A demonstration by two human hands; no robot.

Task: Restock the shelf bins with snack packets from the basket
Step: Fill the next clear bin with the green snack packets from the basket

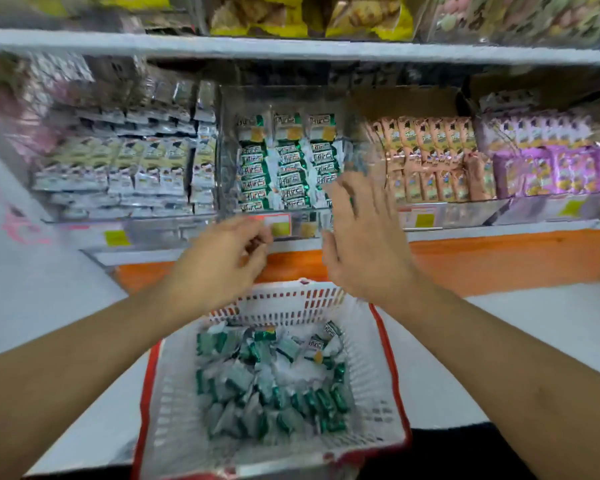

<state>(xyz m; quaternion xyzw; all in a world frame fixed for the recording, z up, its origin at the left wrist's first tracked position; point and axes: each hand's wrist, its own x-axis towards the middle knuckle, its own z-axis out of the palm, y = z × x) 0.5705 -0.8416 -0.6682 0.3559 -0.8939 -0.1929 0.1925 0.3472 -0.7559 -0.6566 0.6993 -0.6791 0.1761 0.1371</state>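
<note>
Across the upper half, a white shelf (291, 50) is seen, lined with clear bins of packets. Silver packets (125, 174) are stacked in the left bin, peach packets (426, 157) and purple packets (551, 161) in the bins to the right. The centre bin (229, 150) is filled with three upright rows of green-and-white snack packets (288, 168). An orange strip (499, 258) is visible along the shelf base.

Below, a white basket (371, 393) with red rim is held low between the forearms; loose green packets (274, 386) are heaped inside it.

The right hand (361, 244) is raised in front of the centre bin, fingers spread wide, nothing gripped; its fingertips overlap the front packets. The left hand (222, 258) is curled narrow just under the bin's front edge, near a yellow price label (280, 226); whether anything is pinched in it cannot be told, owing to blur.
</note>
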